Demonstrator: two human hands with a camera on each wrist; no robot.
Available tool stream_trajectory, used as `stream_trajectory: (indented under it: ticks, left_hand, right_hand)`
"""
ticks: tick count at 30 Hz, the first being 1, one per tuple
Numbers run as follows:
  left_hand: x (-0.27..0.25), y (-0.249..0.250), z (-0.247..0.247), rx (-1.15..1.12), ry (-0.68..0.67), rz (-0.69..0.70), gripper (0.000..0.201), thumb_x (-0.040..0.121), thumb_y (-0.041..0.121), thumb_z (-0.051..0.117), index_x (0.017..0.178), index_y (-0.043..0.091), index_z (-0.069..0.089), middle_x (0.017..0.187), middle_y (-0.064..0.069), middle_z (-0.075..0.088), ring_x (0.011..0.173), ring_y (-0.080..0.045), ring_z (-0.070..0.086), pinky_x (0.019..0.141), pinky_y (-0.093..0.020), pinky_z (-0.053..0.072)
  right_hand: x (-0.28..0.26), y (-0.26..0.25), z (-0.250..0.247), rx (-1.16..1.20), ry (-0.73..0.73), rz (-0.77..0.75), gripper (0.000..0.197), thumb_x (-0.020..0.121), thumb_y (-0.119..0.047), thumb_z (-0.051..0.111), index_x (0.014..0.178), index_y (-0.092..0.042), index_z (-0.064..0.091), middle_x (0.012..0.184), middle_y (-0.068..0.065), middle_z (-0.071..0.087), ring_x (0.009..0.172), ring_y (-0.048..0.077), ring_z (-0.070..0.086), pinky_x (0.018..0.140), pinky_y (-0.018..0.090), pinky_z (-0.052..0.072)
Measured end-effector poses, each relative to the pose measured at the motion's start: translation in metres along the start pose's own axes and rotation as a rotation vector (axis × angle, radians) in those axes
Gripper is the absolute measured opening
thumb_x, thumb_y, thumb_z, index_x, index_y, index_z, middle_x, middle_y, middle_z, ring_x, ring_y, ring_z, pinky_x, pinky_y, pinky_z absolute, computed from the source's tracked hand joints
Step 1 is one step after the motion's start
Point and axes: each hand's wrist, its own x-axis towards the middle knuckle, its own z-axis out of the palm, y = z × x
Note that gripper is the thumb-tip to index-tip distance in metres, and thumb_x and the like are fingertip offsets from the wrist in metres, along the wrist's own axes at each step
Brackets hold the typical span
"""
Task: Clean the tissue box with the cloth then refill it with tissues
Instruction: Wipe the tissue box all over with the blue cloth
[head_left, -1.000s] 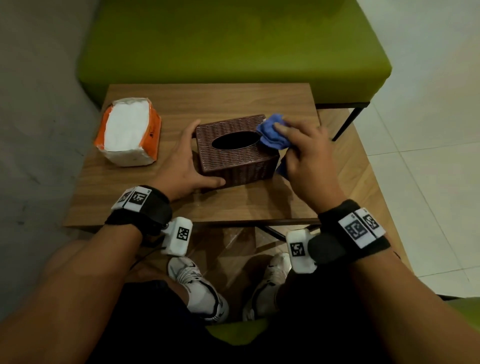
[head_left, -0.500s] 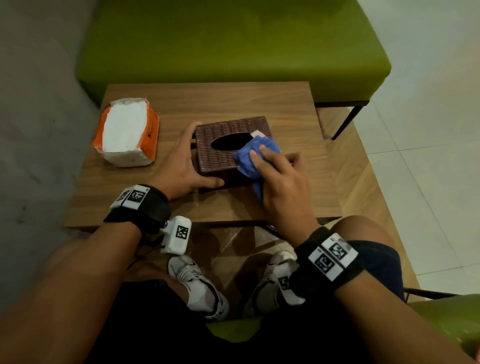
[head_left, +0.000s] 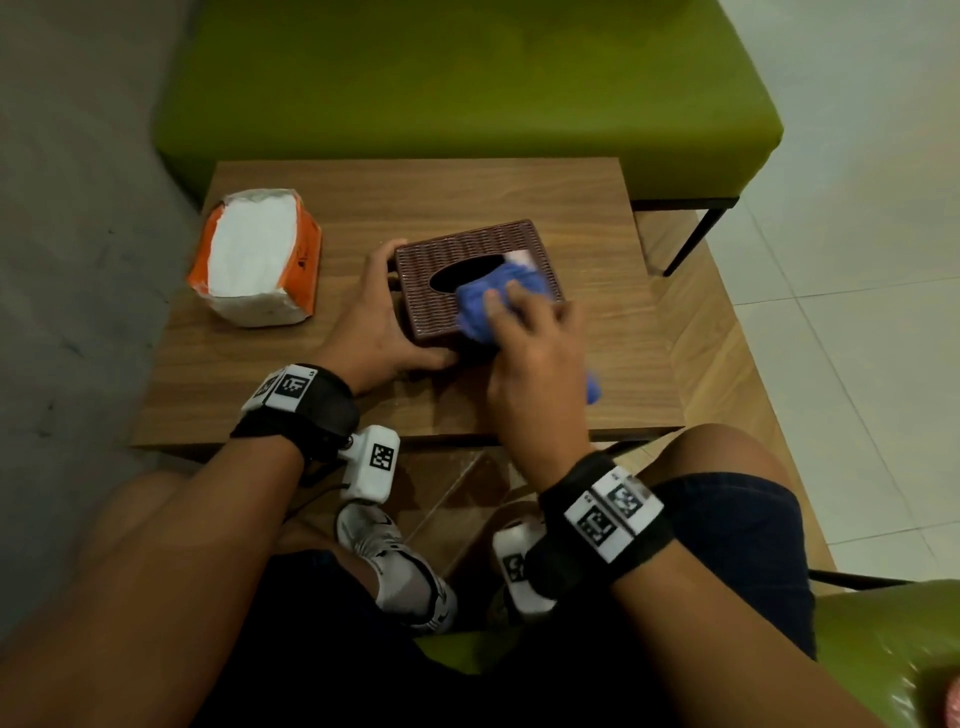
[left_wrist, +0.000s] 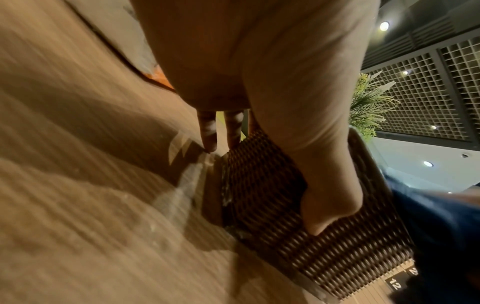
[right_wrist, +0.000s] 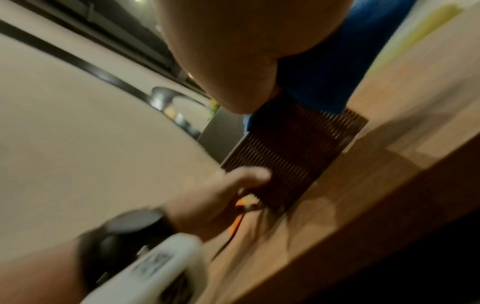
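Person's left hand (head_left: 382, 317) is bracing the brown woven rectangular tissue box (head_left: 431, 270) at its left end, thumb on the near side, fingers around the far side. Right hand (head_left: 535, 353) is pressing a bunched blue cloth (head_left: 485, 301) on the lid's near-right corner, fingers curled on it. Box is sitting mid wooden table (head_left: 571, 208), long axis left-right. Orange-wrapped white tissue pack (head_left: 254, 254) is lying well left, nearer the left hand; refill not yet begun.

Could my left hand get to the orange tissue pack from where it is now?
Probably yes: the left hand grips the tissue box, and the tissue pack lies just beyond it across bare table.
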Motion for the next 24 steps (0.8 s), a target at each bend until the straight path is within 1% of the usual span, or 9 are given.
stream_trajectory:
  ticks: [3,5,7,9,12,14,18,19,24]
  left_hand:
    - [0.000,-0.002,-0.001,0.026,0.008,-0.017,0.119,0.080,0.015,0.095,0.167,0.021,0.015,0.152,0.001,0.048,0.136,-0.013,0.051,0.113,-0.030,0.042]
    - [-0.001,-0.005,0.000,0.016,0.005,-0.030,0.129,0.070,0.016,0.101,0.166,0.022,0.016,0.153,0.004,0.047,0.139,-0.011,0.049,0.115,-0.030,0.042]
    - [-0.001,-0.007,0.002,0.015,0.017,-0.036,0.136,0.061,0.026,0.106,0.164,0.025,0.017,0.157,0.007,0.042,0.144,-0.012,0.046,0.118,-0.034,0.042]
    - [0.000,-0.007,0.005,0.010,0.025,-0.031,0.137,0.057,0.035,0.106,0.163,0.028,0.019,0.161,0.003,0.040,0.147,-0.015,0.045,0.121,-0.040,0.043]
    - [0.002,-0.005,0.005,0.001,0.019,-0.016,0.134,0.062,0.036,0.102,0.165,0.020,0.018,0.159,-0.005,0.044,0.143,-0.017,0.050,0.120,-0.039,0.045]
    - [0.002,-0.007,0.004,0.000,0.021,-0.004,0.132,0.062,0.035,0.100,0.165,0.017,0.019,0.158,-0.006,0.046,0.141,-0.016,0.052,0.118,-0.035,0.046]
    - [0.000,-0.007,0.004,0.009,0.011,-0.038,0.138,0.051,0.046,0.103,0.160,0.030,0.020,0.161,0.003,0.041,0.146,-0.015,0.047,0.121,-0.042,0.045]
    - [-0.001,-0.005,0.005,0.003,0.013,-0.037,0.139,0.050,0.049,0.102,0.160,0.030,0.021,0.160,0.003,0.041,0.146,-0.015,0.048,0.122,-0.045,0.046]
    - [-0.002,-0.002,0.004,-0.001,0.010,0.001,0.135,0.056,0.054,0.094,0.163,0.020,0.020,0.156,-0.005,0.048,0.140,-0.018,0.054,0.119,-0.043,0.048]
  right_hand:
    - [-0.012,-0.018,0.001,0.011,-0.175,-0.288,0.047,0.096,-0.015,0.066,0.142,-0.012,0.063,0.145,0.013,0.058,0.108,0.030,0.049,0.087,0.036,0.044]
    - [0.001,0.010,-0.003,-0.008,-0.121,-0.198,0.047,0.091,-0.016,0.069,0.138,-0.014,0.067,0.140,0.011,0.062,0.108,0.033,0.051,0.089,0.035,0.043]
    - [0.014,0.039,-0.009,0.012,0.055,0.038,0.041,0.091,-0.008,0.059,0.131,-0.011,0.071,0.132,0.013,0.065,0.105,0.035,0.052,0.089,0.039,0.045]
    - [0.014,0.034,-0.009,0.038,0.108,0.099,0.041,0.094,-0.005,0.048,0.127,-0.008,0.072,0.129,0.016,0.065,0.105,0.035,0.051,0.087,0.044,0.047]
    - [-0.007,-0.013,-0.003,0.005,-0.096,-0.168,0.037,0.098,-0.009,0.054,0.132,-0.010,0.068,0.133,0.014,0.061,0.107,0.032,0.049,0.086,0.040,0.046]
    - [-0.006,-0.004,-0.004,0.007,-0.127,-0.231,0.036,0.094,-0.015,0.068,0.129,-0.010,0.070,0.131,0.013,0.063,0.103,0.034,0.051,0.085,0.040,0.046]
    - [0.019,0.042,-0.016,0.045,0.132,0.127,0.029,0.094,-0.006,0.060,0.118,-0.009,0.076,0.122,0.011,0.067,0.102,0.032,0.052,0.085,0.042,0.046]
    - [0.018,0.034,-0.014,0.045,0.117,0.120,0.030,0.096,-0.007,0.056,0.119,-0.010,0.075,0.123,0.011,0.066,0.104,0.031,0.051,0.085,0.040,0.046]
    - [0.012,0.000,-0.010,-0.002,-0.184,-0.306,0.032,0.090,-0.015,0.073,0.123,-0.012,0.073,0.123,0.012,0.065,0.100,0.033,0.052,0.081,0.037,0.043]
